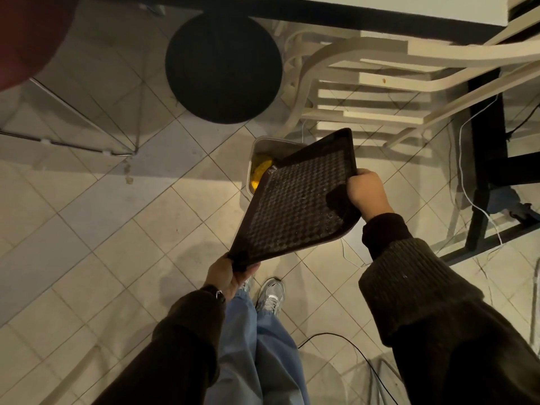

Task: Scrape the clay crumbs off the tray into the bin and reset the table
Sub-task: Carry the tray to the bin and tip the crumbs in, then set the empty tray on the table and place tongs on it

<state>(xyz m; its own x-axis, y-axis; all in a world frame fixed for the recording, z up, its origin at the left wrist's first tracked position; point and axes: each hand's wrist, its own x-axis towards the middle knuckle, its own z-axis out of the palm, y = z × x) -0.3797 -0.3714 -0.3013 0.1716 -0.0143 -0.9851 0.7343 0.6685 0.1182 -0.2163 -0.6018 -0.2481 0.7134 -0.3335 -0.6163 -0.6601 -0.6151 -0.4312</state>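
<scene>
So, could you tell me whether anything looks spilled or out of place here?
A few brownish bits lie on the floor tiles, well left of the bin, as if spilled; what they are is unclear.

One head-worn camera looks steeply down at the tiled floor (pixel 87 229).

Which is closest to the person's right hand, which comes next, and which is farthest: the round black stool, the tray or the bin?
1. Tray: nearest, as the right hand grips its edge.
2. Bin: on the floor under the tray's far corner, to the left of the hand.
3. Round black stool: farthest, up and to the left, beyond the bin.
</scene>
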